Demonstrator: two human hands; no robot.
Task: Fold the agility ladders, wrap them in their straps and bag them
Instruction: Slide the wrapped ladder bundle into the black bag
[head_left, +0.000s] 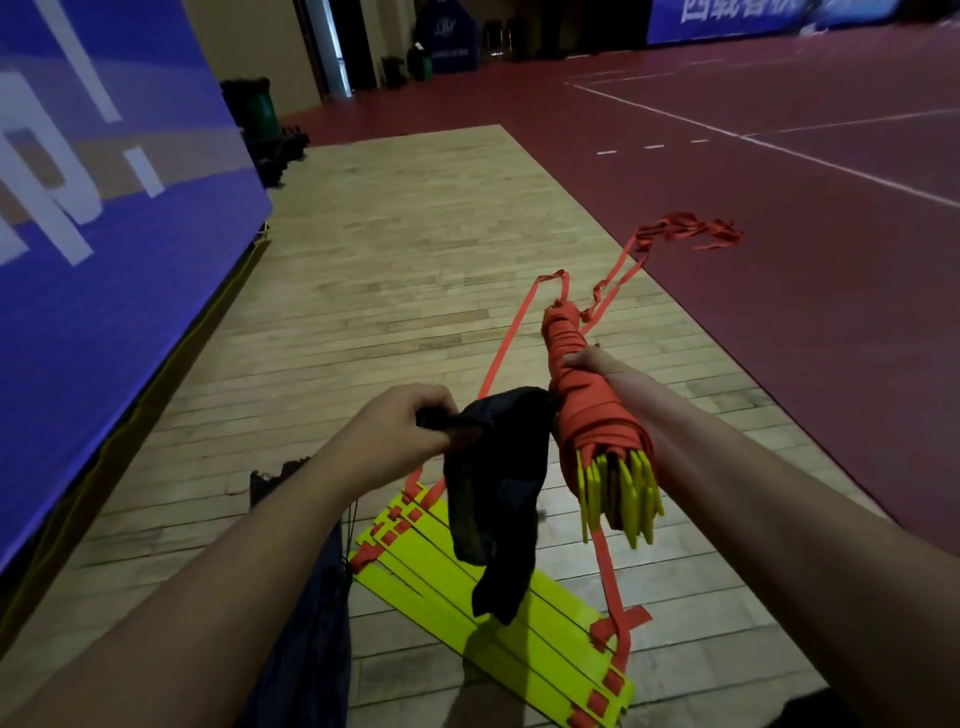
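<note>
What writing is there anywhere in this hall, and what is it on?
Left blue banner: big white letters, cut off by the frame; only "p" and "!" can be guessed, no whole word.
Far blue banner: white Chinese characters, cropped and blurred, unreadable.
Blue sign by the doorway: pale emblem, too small to read.
On the bag, wrapped ladder and flat ladder: no print visible.

Strap-wrapped ladder bundle (597, 415) in right hand (589, 361), dark bag (493, 493) pinched in left hand (400, 431).
</note>
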